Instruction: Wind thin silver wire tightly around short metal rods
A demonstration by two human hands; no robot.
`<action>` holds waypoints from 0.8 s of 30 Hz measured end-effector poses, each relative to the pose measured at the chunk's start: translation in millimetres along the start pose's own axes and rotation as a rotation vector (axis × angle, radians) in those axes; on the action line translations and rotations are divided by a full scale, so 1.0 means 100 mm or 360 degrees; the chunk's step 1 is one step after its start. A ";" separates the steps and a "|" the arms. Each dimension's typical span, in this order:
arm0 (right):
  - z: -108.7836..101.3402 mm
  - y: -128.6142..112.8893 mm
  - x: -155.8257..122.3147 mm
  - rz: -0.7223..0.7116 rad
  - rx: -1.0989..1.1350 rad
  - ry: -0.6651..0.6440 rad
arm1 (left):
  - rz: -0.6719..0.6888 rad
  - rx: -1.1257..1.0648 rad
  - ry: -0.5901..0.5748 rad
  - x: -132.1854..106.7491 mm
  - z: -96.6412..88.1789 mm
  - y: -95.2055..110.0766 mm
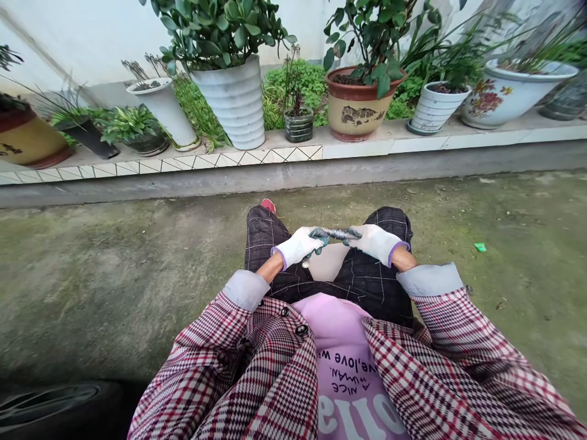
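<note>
Both hands wear white gloves with grey fingertips and purple cuffs, and they meet above my knees. My left hand [300, 245] is closed around one end of a short dark grey metal tool [338, 233]. My right hand [375, 242] pinches its other end. The tool lies level between the two hands; I cannot make out what kind of tool it is. I sit in dark checked trousers, a plaid jacket and a pink top.
A tiled ledge [413, 143] runs across the far side with several potted plants, among them a ribbed white pot [236, 101] and a brown pot [360, 110]. Mossy concrete ground [114, 269] lies between. A green scrap [480, 247] lies to the right.
</note>
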State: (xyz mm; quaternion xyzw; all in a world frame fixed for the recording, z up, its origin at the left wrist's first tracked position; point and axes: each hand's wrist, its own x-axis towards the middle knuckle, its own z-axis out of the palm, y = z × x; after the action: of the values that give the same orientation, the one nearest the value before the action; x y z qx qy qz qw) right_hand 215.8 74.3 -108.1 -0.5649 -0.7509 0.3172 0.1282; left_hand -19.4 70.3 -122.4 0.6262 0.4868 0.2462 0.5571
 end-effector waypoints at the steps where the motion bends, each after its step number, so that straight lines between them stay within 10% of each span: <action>1: 0.00 -0.01 0.02 0.0019 0.0018 0.0025 | 0.0005 -0.0126 -0.0014 0.01 -0.01 0.00; 14: -0.02 -0.02 -0.05 0.0110 0.1492 -0.0058 | -0.0062 -0.0508 -0.0127 0.00 -0.01 -0.03; 20: -0.09 -0.06 -0.09 -0.0053 0.0879 -0.0675 | 0.0063 -0.0205 -0.0026 0.00 -0.13 -0.06; 24: -0.02 -0.08 -0.10 -0.0215 0.0357 -0.0447 | 0.0006 0.0106 -0.0083 -0.04 -0.17 0.02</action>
State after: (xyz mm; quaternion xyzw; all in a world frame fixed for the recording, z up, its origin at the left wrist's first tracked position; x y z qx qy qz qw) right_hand 213.7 64.6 -100.3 -0.4455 -0.7576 0.4653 0.1053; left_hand -34.9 74.7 -115.1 0.6515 0.4788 0.2145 0.5480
